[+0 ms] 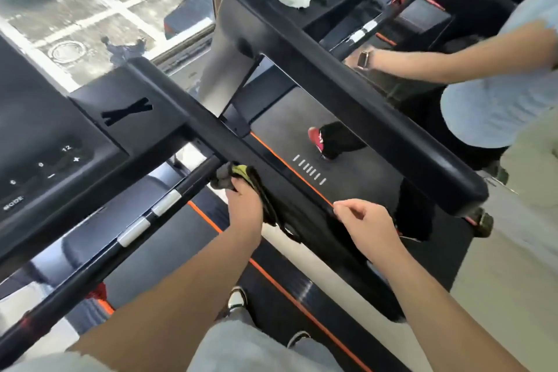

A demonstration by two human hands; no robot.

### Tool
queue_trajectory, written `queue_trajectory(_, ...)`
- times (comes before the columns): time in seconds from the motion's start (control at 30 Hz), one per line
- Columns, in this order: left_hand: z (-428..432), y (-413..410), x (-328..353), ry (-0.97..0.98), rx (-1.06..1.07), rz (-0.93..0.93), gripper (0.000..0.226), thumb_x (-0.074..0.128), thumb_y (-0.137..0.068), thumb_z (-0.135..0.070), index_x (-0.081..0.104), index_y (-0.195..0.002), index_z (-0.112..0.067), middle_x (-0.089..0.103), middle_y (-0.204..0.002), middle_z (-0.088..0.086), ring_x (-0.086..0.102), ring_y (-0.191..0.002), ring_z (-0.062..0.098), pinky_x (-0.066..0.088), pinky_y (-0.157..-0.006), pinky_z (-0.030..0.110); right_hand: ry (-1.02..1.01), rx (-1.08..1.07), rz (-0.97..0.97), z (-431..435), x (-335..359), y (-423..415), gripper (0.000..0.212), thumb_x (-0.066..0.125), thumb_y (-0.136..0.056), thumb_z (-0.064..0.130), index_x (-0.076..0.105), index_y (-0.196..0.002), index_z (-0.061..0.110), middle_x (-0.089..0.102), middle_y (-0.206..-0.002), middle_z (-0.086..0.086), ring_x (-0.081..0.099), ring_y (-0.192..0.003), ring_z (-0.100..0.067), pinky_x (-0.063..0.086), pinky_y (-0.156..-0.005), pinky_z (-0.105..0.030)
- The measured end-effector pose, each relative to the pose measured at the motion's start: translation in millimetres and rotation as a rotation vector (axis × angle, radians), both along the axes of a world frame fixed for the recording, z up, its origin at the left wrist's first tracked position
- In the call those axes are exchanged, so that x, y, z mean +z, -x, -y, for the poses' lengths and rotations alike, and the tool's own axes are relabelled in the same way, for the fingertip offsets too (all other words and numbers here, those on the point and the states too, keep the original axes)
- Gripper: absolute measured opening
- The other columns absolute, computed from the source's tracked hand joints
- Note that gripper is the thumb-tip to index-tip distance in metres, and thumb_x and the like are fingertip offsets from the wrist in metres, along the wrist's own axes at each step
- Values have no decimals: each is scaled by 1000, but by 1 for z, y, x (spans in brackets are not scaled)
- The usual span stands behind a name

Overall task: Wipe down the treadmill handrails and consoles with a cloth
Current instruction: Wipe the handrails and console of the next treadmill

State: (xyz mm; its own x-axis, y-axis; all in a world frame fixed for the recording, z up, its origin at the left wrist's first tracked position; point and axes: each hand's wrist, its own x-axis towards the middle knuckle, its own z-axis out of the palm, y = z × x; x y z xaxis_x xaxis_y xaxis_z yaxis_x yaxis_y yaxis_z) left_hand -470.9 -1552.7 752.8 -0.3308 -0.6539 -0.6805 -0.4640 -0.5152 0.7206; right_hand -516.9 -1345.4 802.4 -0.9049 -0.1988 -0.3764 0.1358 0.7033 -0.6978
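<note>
Left hand point(243, 199) grips crumpled grey, yellow and black cloth point(238, 173) against black handrail point(196, 179).

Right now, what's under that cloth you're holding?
The black bar goes under the cloth that the left hand grips. The part of the bar beneath the cloth is covered, so it cannot be seen.

Left hand point(243, 202) fingertips lay hidden under cloth point(241, 179), console point(39, 130) ran off left edge, its labels blurred, second person point(483, 105) cropped at right
</note>
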Motion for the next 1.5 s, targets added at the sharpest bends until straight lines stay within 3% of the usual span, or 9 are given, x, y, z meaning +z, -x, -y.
queue_trajectory(0.43,-232,-69,18,-34,-287,35,61,34,-110,-43,23,-159,-9,44,-156,14,42,-142,31,32,-112,31,-194,31,-115,-132,-10,-30,55,41,-106,44,39,-62,11,48,-58,0,50,-60,-17,36,-59,-33)
queue_trajectory(0.63,-188,-48,22,-12,-56,24,66,29,-105,-60,32,-156,-18,48,-150,13,49,-133,37,44,-111,55,-70,38,-43,-186,-23,-54,53,46,-105,38,50,-77,-7,48,-64,-9,48,-62,-19,37,-59,-34)
queue_trajectory(0.87,-305,-83,25,-37,-111,196,54,35,-109,-41,41,-148,-4,47,-150,26,47,-135,42,36,-108,42,-34,28,-55,-201,-22,-65,43,52,-103,35,54,-73,4,55,-64,-4,50,-62,-14,39,-61,-30)
queue_trajectory(1.03,-298,-108,44,-301,-128,-19,46,51,-92,-49,67,-121,-18,74,-112,8,72,-100,29,59,-92,44,19,-38,-79,-190,-7,-53,43,53,-101,43,58,-74,10,61,-66,0,59,-69,-21,42,-63,-33)
queue_trajectory(1.1,-262,-105,63,-137,-129,-124,32,55,-94,-46,72,-103,-21,76,-97,4,73,-91,24,60,-83,36,70,-60,-73,-177,-1,-42,43,53,-101,45,61,-77,10,65,-70,-3,61,-72,-24,47,-70,-36)
queue_trajectory(1.2,-195,-86,94,469,-298,-185,35,51,-97,-55,65,-91,-23,69,-88,-3,65,-90,23,50,-77,35,115,-68,-79,-147,8,-31,41,54,-99,47,63,-80,12,69,-77,-5,66,-79,-27,54,-79,-42)
queue_trajectory(1.33,-148,-49,72,1240,-847,128,43,42,-93,-65,63,-101,-29,63,-111,-3,57,-107,28,49,-89,44,149,-77,-89,-104,14,-18,32,52,-101,38,65,-90,11,69,-86,-5,65,-88,-27,51,-79,-39)
queue_trajectory(1.43,-149,-31,34,1358,-1363,138,55,39,-92,-68,67,-120,-31,62,-133,-5,43,-139,32,21,-117,64,134,-103,-129,-82,10,-6,16,53,-103,31,62,-99,18,67,-96,2,63,-96,-22,53,-91,-41)
queue_trajectory(1.5,-132,-19,25,1359,-1493,37,60,32,-91,-70,69,-118,-31,66,-124,-8,50,-134,27,17,-119,61,71,-71,-115,-69,8,1,13,54,-103,30,62,-101,21,67,-100,1,63,-99,-21,53,-95,-41)
